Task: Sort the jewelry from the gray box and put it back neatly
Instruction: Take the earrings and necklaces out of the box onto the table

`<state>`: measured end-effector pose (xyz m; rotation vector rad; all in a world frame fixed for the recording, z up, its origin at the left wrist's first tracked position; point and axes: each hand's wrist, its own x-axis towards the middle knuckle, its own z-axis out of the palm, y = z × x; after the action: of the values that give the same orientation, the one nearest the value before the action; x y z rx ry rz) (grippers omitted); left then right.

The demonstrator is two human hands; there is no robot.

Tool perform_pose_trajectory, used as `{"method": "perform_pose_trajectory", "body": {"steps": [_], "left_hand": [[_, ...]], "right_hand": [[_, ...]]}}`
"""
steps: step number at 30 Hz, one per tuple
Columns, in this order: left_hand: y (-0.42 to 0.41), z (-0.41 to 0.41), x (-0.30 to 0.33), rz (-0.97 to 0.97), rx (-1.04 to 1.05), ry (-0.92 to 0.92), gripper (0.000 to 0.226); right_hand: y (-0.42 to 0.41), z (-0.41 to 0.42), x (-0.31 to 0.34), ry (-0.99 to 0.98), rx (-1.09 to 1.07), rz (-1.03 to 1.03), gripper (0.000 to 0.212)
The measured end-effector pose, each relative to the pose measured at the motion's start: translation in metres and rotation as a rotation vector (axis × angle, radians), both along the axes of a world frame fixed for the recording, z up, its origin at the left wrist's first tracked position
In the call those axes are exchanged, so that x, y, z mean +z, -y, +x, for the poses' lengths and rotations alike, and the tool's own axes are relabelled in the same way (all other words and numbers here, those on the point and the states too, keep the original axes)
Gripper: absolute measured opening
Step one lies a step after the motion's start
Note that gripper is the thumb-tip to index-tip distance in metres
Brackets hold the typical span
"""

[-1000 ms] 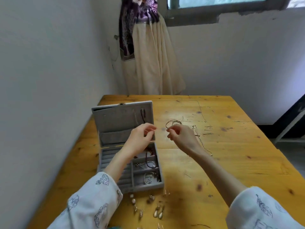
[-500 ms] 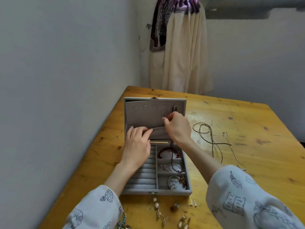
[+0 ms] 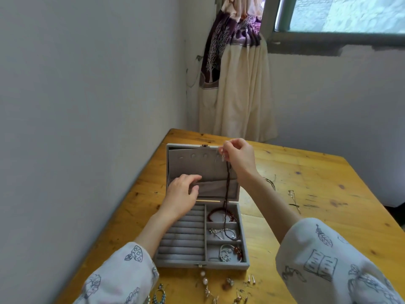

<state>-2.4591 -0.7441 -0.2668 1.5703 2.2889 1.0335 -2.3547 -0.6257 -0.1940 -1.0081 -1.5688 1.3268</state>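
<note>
Two hands working: my right hand point(image 3: 240, 157) pinching dark bead necklace point(image 3: 228, 185) at gray box point(image 3: 202, 265) lid; left hand point(image 3: 183, 191), fingers relaxed, pressing lid pocket point(image 3: 217, 187).

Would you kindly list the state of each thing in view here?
Gray box: open, lid upright.
Dark beaded necklace: hanging into the box.
Right hand: pinching the necklace's top.
Left hand: fingers resting on the lid pocket.
Earrings: loose on table.

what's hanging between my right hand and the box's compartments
Head view: a dark beaded necklace, pinched by the right hand, hangs into the gray box.
</note>
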Motion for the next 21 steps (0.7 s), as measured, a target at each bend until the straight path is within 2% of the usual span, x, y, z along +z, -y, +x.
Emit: {"method": "perform_pose_trajectory", "body": {"steps": [3,6,10,12,14,16,21], "left_hand": [[-0.001,0.002,0.021,0.061,0.009,0.157,0.034],[-0.004,0.005,0.047,0.145,0.002,0.262,0.048],[-0.001,0.023,0.086,0.151,-0.224,0.517,0.075],[0.004,0.038,0.097,0.113,-0.341,0.578,0.064],[0.009,0.052,0.100,0.100,-0.391,0.565,0.035],[0.017,0.061,0.101,0.115,-0.384,0.559,0.017],[0.037,0.063,0.108,0.044,-0.424,0.608,0.019]], "right_hand": [[0.003,0.009,0.020,-0.091,0.118,-0.042,0.014],[0.010,0.025,0.042,-0.096,0.303,-0.059,0.010],[0.027,0.053,0.068,0.002,0.491,-0.009,0.008],[0.035,0.068,0.079,0.041,0.534,0.021,0.007],[0.041,0.084,0.088,0.076,0.551,0.054,0.007],[0.044,0.101,0.093,0.093,0.538,0.070,0.006],[0.041,0.151,0.086,0.144,0.503,-0.019,0.007]]}}
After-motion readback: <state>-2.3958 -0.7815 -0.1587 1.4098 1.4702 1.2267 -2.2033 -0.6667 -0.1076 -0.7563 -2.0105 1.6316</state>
